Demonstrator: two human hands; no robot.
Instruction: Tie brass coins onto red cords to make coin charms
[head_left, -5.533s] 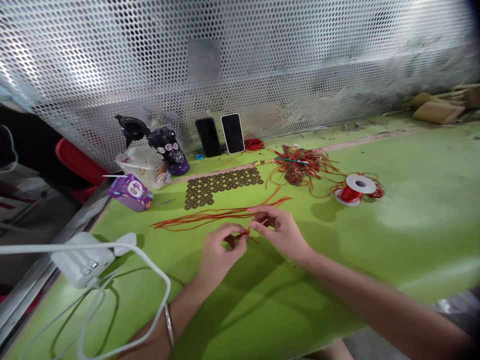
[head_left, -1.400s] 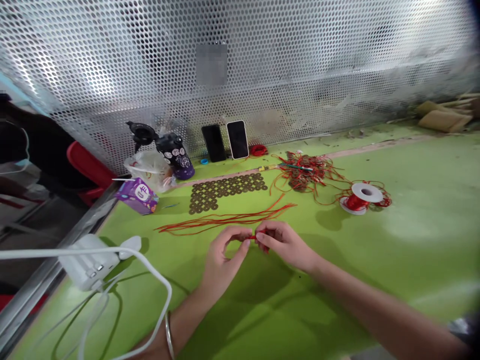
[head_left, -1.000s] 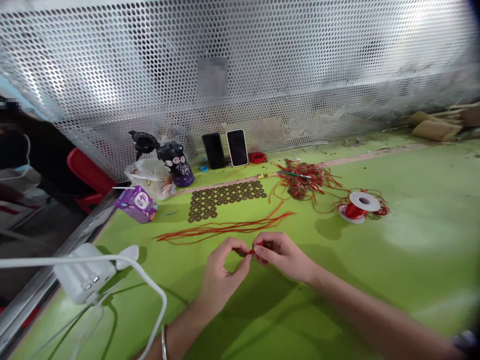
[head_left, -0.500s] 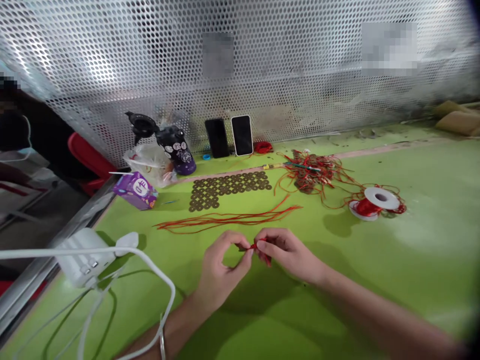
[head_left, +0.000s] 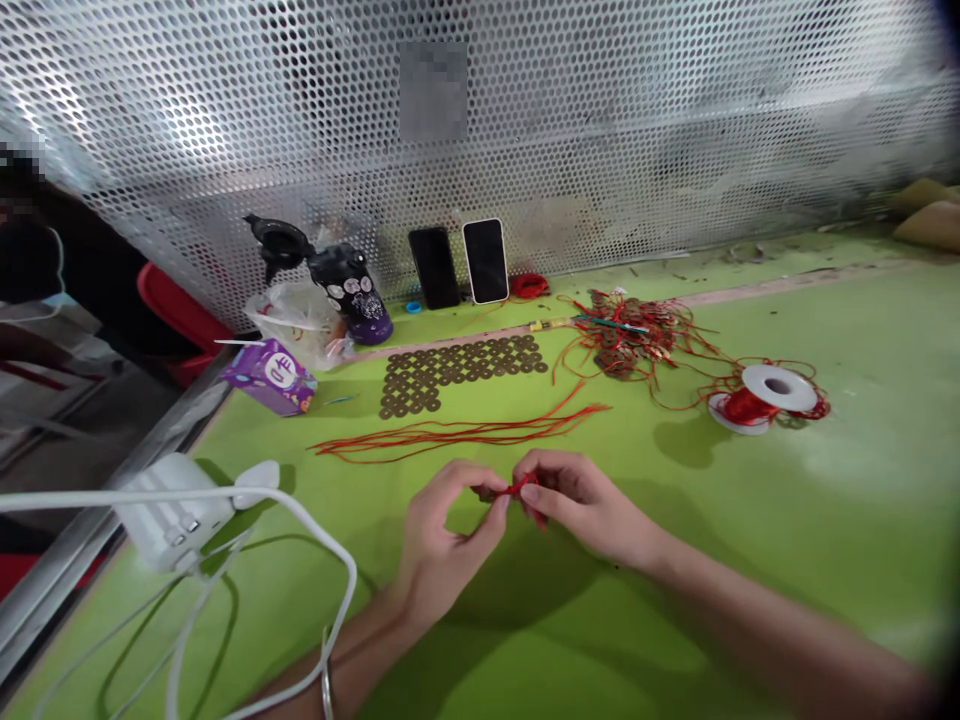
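Observation:
My left hand pinches one end of a small bunch of red cord between thumb and fingertips. On its other side my right hand grips the same cord, and a loop and a short tail show at its fingertips. Part of the cord is hidden by the fingers; a small dark bit shows at the left fingertips, too small to make out. Beyond the hands lie several loose red cords, stretched sideways. Behind those, bronze-coloured coins with holes are laid out in rows.
A tangled pile of coins on red cords and a spool of red cord lie right. Two phones lean on the perforated metal panel. Left are a bottle, a purple carton and a white charger with cables.
My right hand has shifted slightly right, and more red cord shows between the two hands. The view has tilted a little, so the things behind sit slightly higher.

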